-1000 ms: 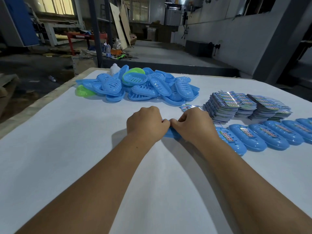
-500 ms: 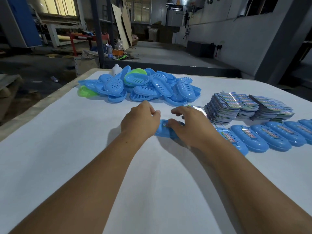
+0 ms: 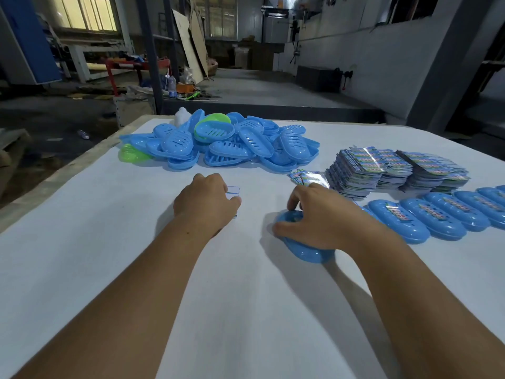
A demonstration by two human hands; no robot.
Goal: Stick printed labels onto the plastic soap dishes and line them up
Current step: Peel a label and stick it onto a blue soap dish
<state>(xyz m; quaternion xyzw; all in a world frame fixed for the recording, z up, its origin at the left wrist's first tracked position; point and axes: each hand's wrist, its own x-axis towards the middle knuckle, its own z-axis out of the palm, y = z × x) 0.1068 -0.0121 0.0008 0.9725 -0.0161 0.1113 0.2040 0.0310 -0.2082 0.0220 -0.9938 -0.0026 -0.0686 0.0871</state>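
The right hand (image 3: 314, 217) grips a blue soap dish (image 3: 306, 248) on the bench (image 3: 82, 255) left of the labelled row (image 3: 437, 217), the left hand (image 3: 205, 203) pinches a clear strip (image 3: 233, 191), while a large unlabelled pile (image 3: 218, 143) and label stacks (image 3: 382, 168) remain.

Soap dishes (image 3: 415, 220): glossy blue plastic. Labels (image 3: 363, 165): shiny printed film. Table cover (image 3: 246, 310): matt white.

On the table (image 3: 82, 269), a heap of soap dishes (image 3: 218, 143) lies toward the far edge. Label stacks (image 3: 382, 168) sit to its right, toward the right edge. In front of them a row of labelled dishes (image 3: 437, 214) runs to the right edge. At that row's left end one dish (image 3: 306, 247) lies under the right hand (image 3: 319, 222); the left hand (image 3: 205, 203) rests well left of it.
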